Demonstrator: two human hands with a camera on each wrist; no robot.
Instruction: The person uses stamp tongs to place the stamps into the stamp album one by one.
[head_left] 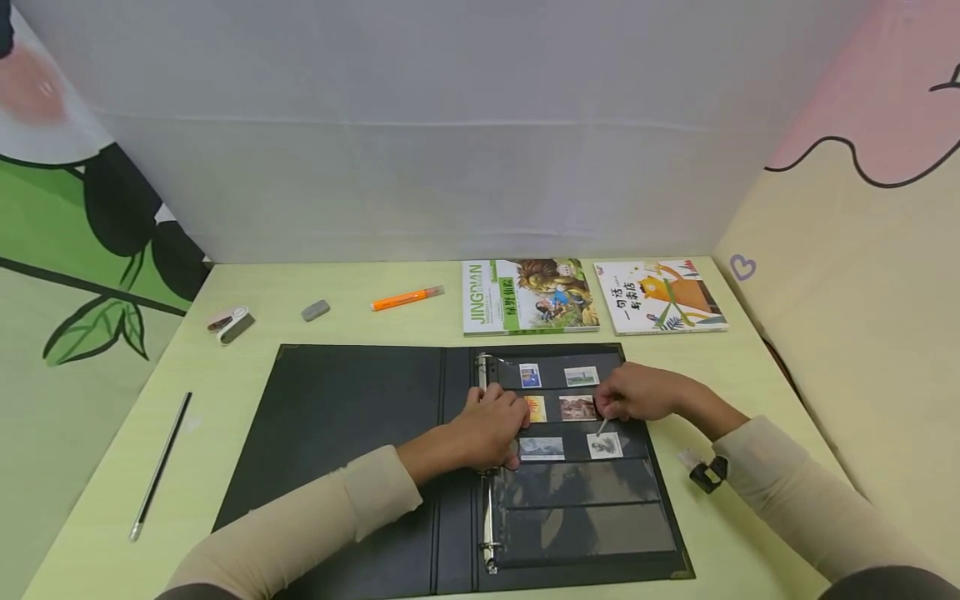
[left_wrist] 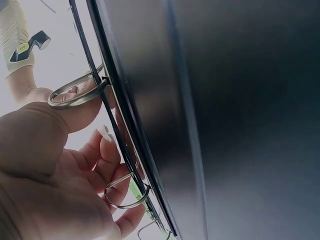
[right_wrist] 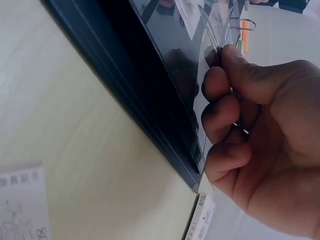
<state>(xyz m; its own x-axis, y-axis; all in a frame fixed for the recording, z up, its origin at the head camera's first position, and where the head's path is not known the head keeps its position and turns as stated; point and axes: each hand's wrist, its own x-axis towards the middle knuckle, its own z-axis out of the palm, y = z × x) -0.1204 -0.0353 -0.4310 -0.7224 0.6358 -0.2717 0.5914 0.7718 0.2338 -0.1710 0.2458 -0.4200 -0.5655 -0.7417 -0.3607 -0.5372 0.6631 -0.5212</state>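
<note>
A black ring-binder stamp album (head_left: pixel 360 417) lies spread on the table. Its right side has a pocket page (head_left: pixel 585 533) with several stamps in the upper rows. My right hand (head_left: pixel 637 392) pinches slim metal tweezers (right_wrist: pixel 212 31) between thumb and fingers. Their tips are at the upper edge of a grey-and-white stamp (head_left: pixel 604 447) in the third row's right part; whether they grip it I cannot tell. My left hand (head_left: pixel 491 427) rests on the page's left edge by the metal rings (left_wrist: pixel 77 95), next to a bluish stamp (head_left: pixel 543 449), fingers loosely bent.
Behind the album lie a green-and-white book (head_left: pixel 487 300), a bear-cover book (head_left: pixel 660 296), an orange marker (head_left: pixel 407 298) and a grey eraser (head_left: pixel 316 310). A small stapler-like object (head_left: pixel 234 325) is at back left, a pencil (head_left: pixel 161 467) at left. Walls stand around the table.
</note>
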